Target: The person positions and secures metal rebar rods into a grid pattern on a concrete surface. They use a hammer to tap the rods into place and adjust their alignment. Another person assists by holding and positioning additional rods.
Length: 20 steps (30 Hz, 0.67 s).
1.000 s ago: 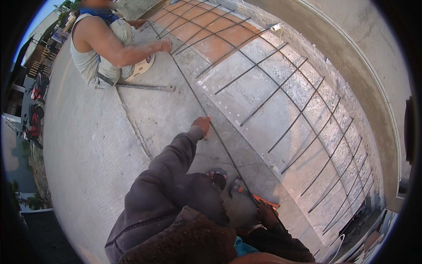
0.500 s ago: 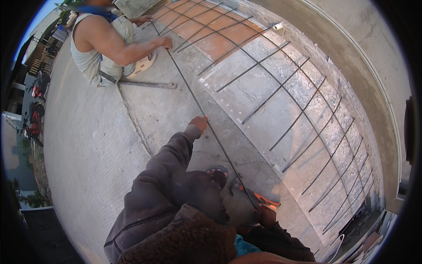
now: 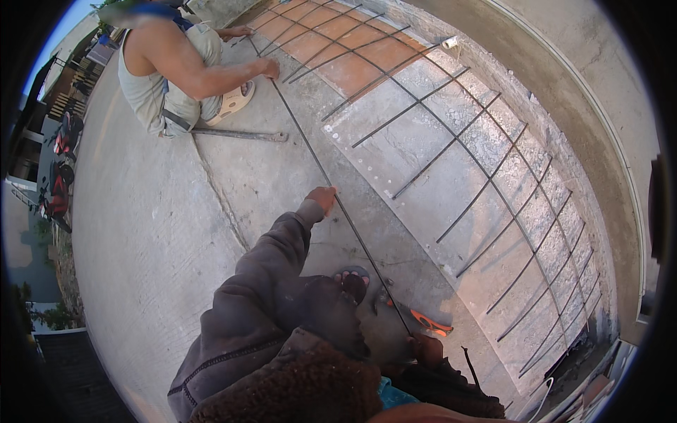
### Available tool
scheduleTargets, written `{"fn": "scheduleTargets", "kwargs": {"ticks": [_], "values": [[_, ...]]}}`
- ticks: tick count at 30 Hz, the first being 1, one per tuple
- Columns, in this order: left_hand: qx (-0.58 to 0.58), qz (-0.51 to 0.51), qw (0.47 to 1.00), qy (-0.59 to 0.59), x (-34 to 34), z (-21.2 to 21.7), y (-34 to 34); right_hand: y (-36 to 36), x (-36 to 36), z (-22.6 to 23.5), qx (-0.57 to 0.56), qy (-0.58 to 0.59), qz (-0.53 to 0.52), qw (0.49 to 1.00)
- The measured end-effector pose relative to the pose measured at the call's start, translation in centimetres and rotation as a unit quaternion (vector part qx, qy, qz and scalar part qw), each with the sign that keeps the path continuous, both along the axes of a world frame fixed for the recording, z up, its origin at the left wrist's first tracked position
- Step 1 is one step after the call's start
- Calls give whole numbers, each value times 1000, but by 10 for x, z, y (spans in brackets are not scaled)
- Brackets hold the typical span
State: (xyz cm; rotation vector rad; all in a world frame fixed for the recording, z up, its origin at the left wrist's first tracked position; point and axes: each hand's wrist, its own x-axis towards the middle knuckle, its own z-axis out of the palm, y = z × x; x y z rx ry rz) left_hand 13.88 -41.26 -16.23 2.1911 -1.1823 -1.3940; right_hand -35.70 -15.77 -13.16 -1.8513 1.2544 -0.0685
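A long thin steel rod (image 3: 305, 139) runs diagonally above the concrete from a crouching co-worker down to me. My left hand (image 3: 322, 201) is closed around the middle of it, the arm stretched forward in a dark sleeve. At the rod's lower end is my right hand (image 3: 427, 348), closed on it; its fingers are dark and partly hidden. A thin dark strip (image 3: 471, 368) sticks up beside my right sleeve. The co-worker's hand (image 3: 269, 68) grips the rod's upper part, and the other hand (image 3: 240, 32) is near its far end.
A grid of crossed steel bars (image 3: 457, 135) spans the right side, over grey and orange panels. An orange-and-black object (image 3: 431, 323) lies near my right hand. A metal bar (image 3: 243, 134) rests by the co-worker's sandal (image 3: 233, 104). Motorbikes (image 3: 58, 190) stand far left.
The thin dark strip now shows upright by my right sleeve. The view has shifted slightly; both my hands keep their places on the rod, and the co-worker leans a little differently.
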Motion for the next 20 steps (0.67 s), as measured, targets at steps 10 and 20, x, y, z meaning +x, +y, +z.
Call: {"fn": "scheduleTargets", "kwargs": {"ticks": [10, 20], "values": [[13, -17, 999, 25, -11, 18, -5, 16, -22, -17, 93, -12, -16, 995], [51, 15, 998, 33, -21, 15, -5, 54, -27, 66, 36, -28, -243, 969]]}}
